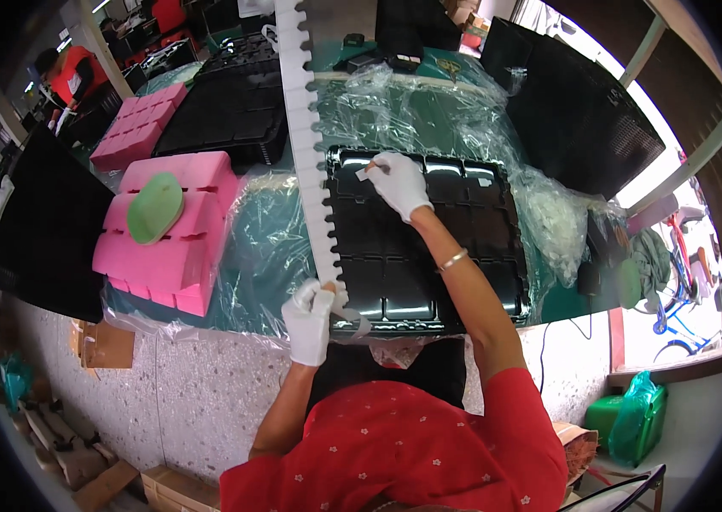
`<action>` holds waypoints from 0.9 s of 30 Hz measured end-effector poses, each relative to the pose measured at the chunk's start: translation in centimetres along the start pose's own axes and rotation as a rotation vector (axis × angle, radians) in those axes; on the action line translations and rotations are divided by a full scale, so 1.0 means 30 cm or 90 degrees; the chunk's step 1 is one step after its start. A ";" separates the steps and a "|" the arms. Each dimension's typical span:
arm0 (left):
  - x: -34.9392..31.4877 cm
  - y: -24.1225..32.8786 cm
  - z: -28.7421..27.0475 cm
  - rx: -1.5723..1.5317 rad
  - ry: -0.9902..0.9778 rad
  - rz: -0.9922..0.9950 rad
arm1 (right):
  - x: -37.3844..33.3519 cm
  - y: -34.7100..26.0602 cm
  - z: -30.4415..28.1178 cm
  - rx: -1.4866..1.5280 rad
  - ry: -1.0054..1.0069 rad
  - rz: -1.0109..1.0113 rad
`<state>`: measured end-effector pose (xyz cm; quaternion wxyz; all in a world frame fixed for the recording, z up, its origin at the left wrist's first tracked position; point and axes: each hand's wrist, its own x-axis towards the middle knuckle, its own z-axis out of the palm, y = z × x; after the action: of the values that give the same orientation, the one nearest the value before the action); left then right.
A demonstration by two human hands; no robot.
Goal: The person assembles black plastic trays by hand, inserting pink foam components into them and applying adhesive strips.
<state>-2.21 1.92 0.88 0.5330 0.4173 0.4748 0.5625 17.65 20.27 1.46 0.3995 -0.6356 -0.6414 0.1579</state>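
Note:
A glossy black plastic panel (395, 271) with ribbed sections lies flat on the table before me. Over its far left part is my right hand (401, 183), in a white glove with bare fingertips, pinching a small white piece (363, 174). My left hand (306, 331), gloved the same way, is closed at the panel's near left corner. From its fingers a pale, partly see-through strip (350, 319) trails over the panel's edge. Beside the panel on the left runs a long white strip with notched edges (301, 107).
Pink foam blocks (156, 264) carry a green dish (155, 208) on the left. Clear plastic film (263, 247) covers parts of the green table. Dark panels (587, 111) lean at the right; another black moulded panel (220, 119) lies far left. A person in red (79, 75) works beyond.

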 end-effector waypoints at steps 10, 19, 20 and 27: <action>0.022 -0.018 -0.059 -0.044 -0.024 -0.017 | 0.088 -0.020 0.115 -0.342 -0.046 0.049; 0.083 -0.026 -0.042 -0.115 -0.007 -0.049 | -0.046 -0.046 0.031 -0.493 -0.045 -0.289; 0.091 -0.020 -0.042 -0.155 -0.024 -0.065 | -0.048 -0.079 0.009 -0.537 -0.031 -0.242; 0.079 0.008 0.066 -0.297 -0.049 -0.086 | -0.385 -0.182 -0.186 0.232 -0.173 -0.141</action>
<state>-0.52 4.47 1.42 0.6690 0.2718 0.3382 0.6035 16.40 6.93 5.27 0.4325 -0.4517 -0.7158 0.3105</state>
